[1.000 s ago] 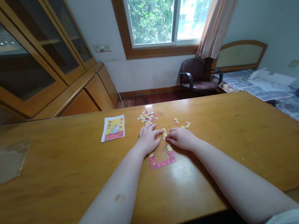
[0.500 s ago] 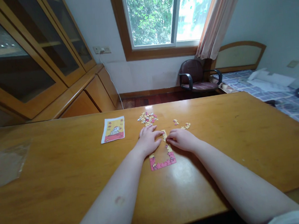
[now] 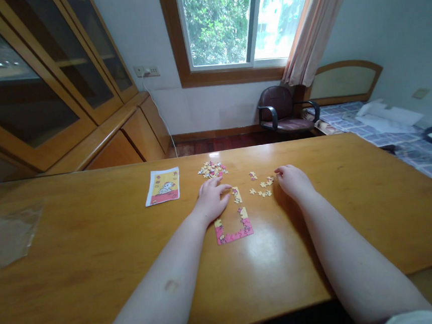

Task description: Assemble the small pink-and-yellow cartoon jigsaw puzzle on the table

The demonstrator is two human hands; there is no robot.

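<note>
A U-shaped strip of joined jigsaw pieces (image 3: 235, 237), pink below with yellow ends, lies on the table in front of me. Just above its right side is a short joined yellow section (image 3: 237, 195), with a gap between them. My left hand (image 3: 212, 200) rests palm down beside that section, fingers spread, covering the area left of it. Off to the right, my right hand (image 3: 293, 179) has its fingers drawn together at the edge of some loose yellow pieces (image 3: 266, 182); anything pinched there is hidden. More loose yellow pieces (image 3: 264, 193) lie nearer me.
A heap of mixed puzzle pieces (image 3: 212, 169) sits near the table's far edge. One pink-and-yellow piece cluster (image 3: 253, 176) lies right of it. A picture card (image 3: 163, 186) is at the left, and a clear plastic bag (image 3: 9, 238) lies farther left.
My right hand has moved right, from the short yellow section to the loose pieces, uncovering several yellow pieces. My left hand stays nearly in place.
</note>
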